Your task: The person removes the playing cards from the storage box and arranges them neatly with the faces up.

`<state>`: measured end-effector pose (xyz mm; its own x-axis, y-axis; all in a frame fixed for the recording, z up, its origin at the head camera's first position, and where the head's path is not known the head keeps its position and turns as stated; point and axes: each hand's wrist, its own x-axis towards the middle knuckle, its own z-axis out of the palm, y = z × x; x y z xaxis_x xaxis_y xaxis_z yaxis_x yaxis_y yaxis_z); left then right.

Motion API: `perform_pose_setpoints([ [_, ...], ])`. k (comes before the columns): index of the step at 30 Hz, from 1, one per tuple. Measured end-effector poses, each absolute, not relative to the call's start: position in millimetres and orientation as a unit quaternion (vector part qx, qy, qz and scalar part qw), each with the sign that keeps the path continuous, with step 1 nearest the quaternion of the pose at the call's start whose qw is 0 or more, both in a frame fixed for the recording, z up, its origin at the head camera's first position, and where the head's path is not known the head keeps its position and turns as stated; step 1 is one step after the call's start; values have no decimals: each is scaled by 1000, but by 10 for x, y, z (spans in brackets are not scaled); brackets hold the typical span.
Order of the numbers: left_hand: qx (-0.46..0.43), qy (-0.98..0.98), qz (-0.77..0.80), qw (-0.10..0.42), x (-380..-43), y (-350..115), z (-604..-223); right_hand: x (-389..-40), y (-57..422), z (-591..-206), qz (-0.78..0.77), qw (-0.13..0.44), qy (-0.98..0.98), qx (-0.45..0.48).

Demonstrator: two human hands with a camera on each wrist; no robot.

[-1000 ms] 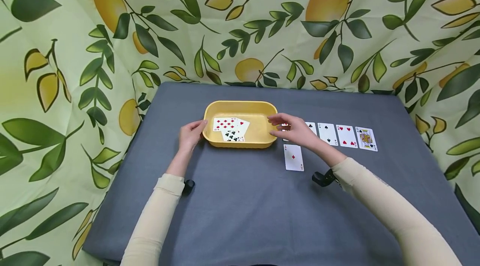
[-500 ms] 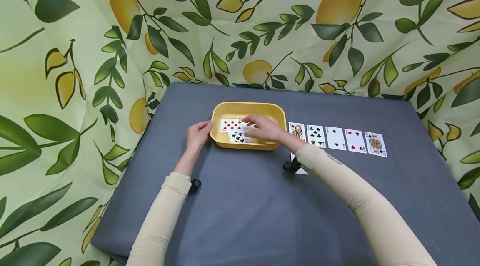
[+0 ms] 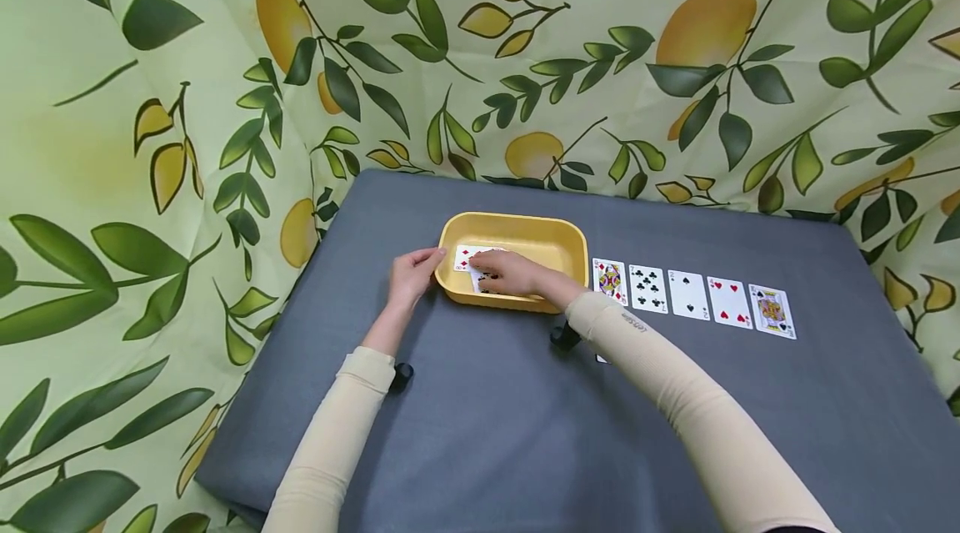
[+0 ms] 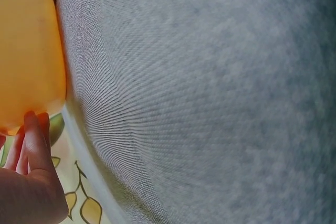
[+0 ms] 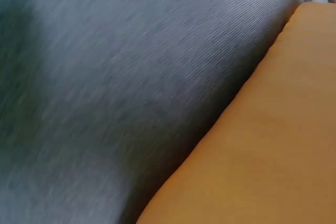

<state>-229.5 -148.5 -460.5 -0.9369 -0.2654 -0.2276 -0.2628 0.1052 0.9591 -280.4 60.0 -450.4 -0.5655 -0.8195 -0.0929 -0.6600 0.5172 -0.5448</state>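
— Room?
— I note worktop spreading wide nearside of the tray; card row just off its right end.
— Hands?
— Left hand pinches tray's left rim. Right hand over cards inside; fingertips partly hidden, can't tell opening or grip.

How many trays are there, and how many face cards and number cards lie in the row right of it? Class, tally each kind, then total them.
Tray: 1
Face cards: 2
Number cards: 3
Total: 6
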Motion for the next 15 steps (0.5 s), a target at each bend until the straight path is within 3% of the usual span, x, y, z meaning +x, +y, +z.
perform_pose_setpoints([
  [11,178,-747,-641,8,-2306,-1480,-4588,-2871,874,-4489,-235,132,839,-474],
  [15,180,-748,-639,6,-2301,-1462,-4603,-2844,841,-4517,-239,147,844,-457],
])
